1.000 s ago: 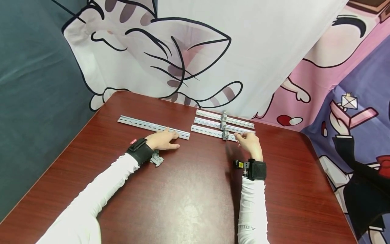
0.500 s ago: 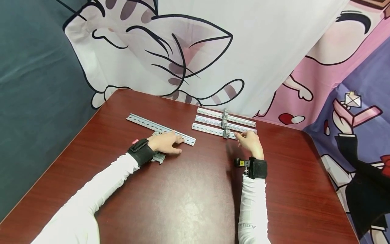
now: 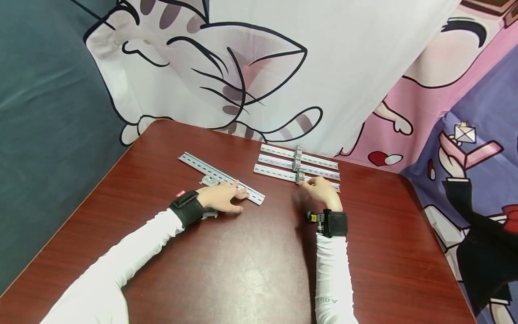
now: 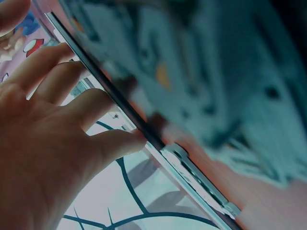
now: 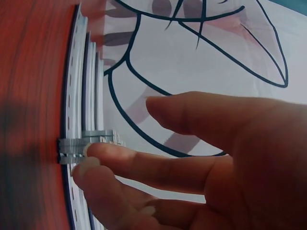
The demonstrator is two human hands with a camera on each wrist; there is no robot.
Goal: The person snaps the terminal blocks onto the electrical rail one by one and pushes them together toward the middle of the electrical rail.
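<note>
Resting at the left rail (image 3: 198,164), the left hand (image 3: 220,197) is spreading its fingers against the rail's edge, the thumb lying apart and nothing visibly being pinched. This light contact is apparently serving to steer or steady the rail. The right hand (image 3: 322,191) is reaching to the front block (image 3: 300,176), its fingers bending loosely and its thumb standing off; whether the fingertips are touching the block cannot be told.

Just beyond the left strap (image 3: 187,209), the far loose block (image 3: 209,181) is lying beside the left rail; the near loose block (image 3: 210,213) is showing only partly from under the hand. On the right, the front block is sitting on the front rail (image 3: 271,171). Behind it, the middle rail (image 3: 273,160) and back rail (image 3: 275,150) are lying roughly parallel, also carrying blocks; the alignment is suggesting deliberate ordering. All are resting on the table (image 3: 243,270).

Compared with a second earlier, the left rail is lying further right and slanting more steeply, its right end nearer the person. The far loose block is now showing. The right hand is standing further left, exposing the front rail's right end.
</note>
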